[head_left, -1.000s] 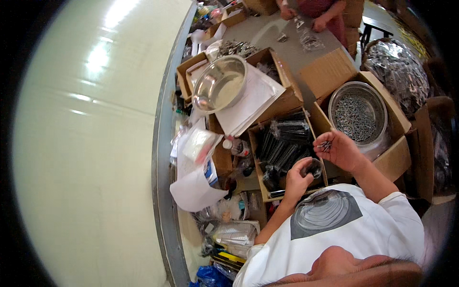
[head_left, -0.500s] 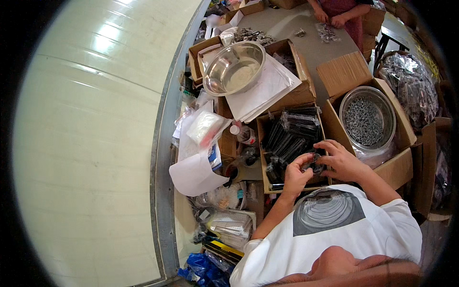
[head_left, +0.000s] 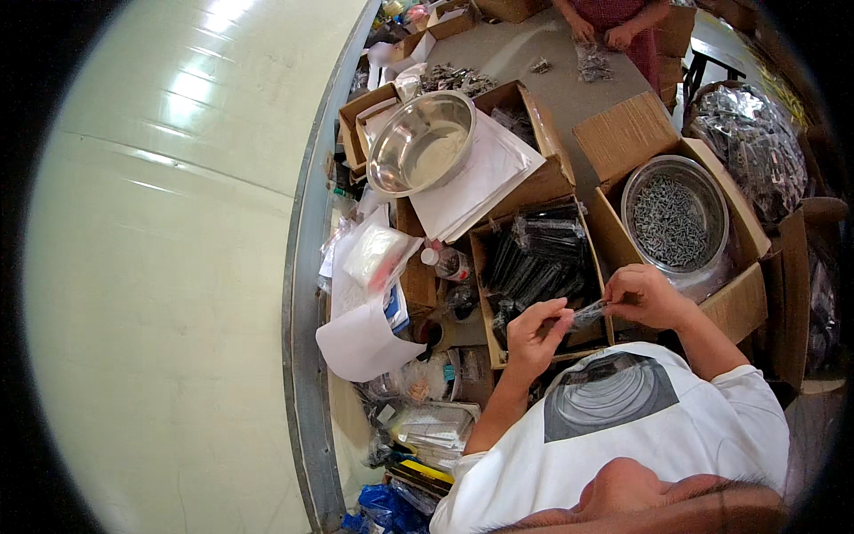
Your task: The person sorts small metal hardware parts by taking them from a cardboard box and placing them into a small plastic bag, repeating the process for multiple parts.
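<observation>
A small clear plastic bag [head_left: 588, 314] is stretched between my hands, above the near edge of an open cardboard box [head_left: 481, 298]. My left hand [head_left: 535, 336] pinches one end between thumb and fingers. At the other end, my right hand [head_left: 648, 297] grips it with its fingertips. Whether anything is inside the bag is too small to tell. Long black pieces in clear wrap [head_left: 541, 262] fill much of the box beneath, just beyond my hands.
Right of the box, a steel bowl of grey screws [head_left: 669, 221] sits in another carton [head_left: 623, 130]. A steel basin [head_left: 390, 167] rests tilted on white papers [head_left: 494, 182]. A bottle [head_left: 449, 262] stands to the left. Across the table, another person's hands [head_left: 616, 37] hold a clear bag.
My hands have drawn apart sideways, and the clear bag now spans the gap between them. Before, they were close together around a small dark, shiny item. The whole view has shifted slightly.
</observation>
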